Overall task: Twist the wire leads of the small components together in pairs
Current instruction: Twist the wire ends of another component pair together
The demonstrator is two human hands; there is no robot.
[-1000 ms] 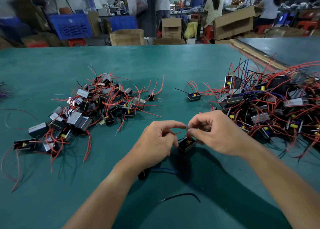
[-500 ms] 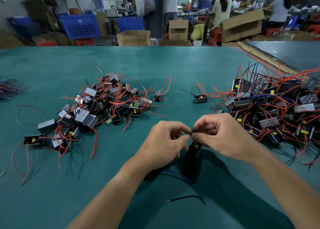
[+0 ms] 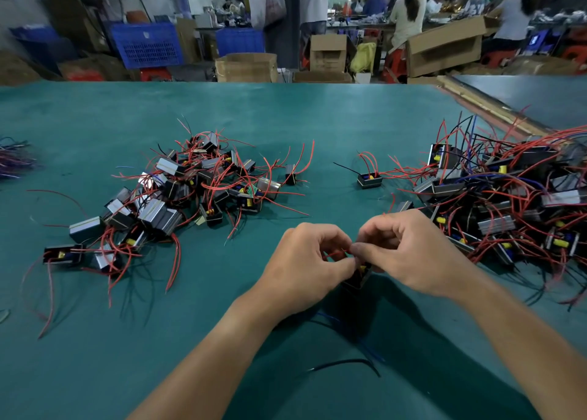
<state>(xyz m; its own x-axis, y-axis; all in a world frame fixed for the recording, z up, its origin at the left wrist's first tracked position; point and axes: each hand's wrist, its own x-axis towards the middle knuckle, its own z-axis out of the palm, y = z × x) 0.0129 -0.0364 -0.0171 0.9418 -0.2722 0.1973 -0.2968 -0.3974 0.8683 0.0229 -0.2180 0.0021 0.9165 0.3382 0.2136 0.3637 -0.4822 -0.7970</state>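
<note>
Green matting covers a wide table [image 3: 127, 340], and two bare hands meet over it near the middle of the view. The left hand [image 3: 305, 267] and right hand [image 3: 409, 254] both have their fingers curled in, thumb and forefinger tips pinching thin red leads [image 3: 336, 254] where the hands meet. Just under the fingertips hangs one small black component [image 3: 360, 276] with a yellow part on top, held off the table by those leads. From below it, at six o'clock, one blue wire [image 3: 368, 349] and one black wire [image 3: 343, 363] trail over the matting.

There are two piles of the same components. The left pile [image 3: 178, 197], at ten o'clock from the hands, is black and silver blocks tangled in red leads. The right pile [image 3: 508, 203], at two o'clock, is larger and mixes red, black and blue wires. Neither can be counted exactly. Two components lie apart between the piles: one [image 3: 369, 179] at twelve o'clock, another [image 3: 290, 174] at eleven o'clock, just beside the left pile.

Beyond the table's far edge is a workshop: two blue crates [image 3: 147, 44], several open cardboard boxes [image 3: 246, 67] on the floor, and at least five people [image 3: 406, 16], blurred, standing or sitting at benches.
</note>
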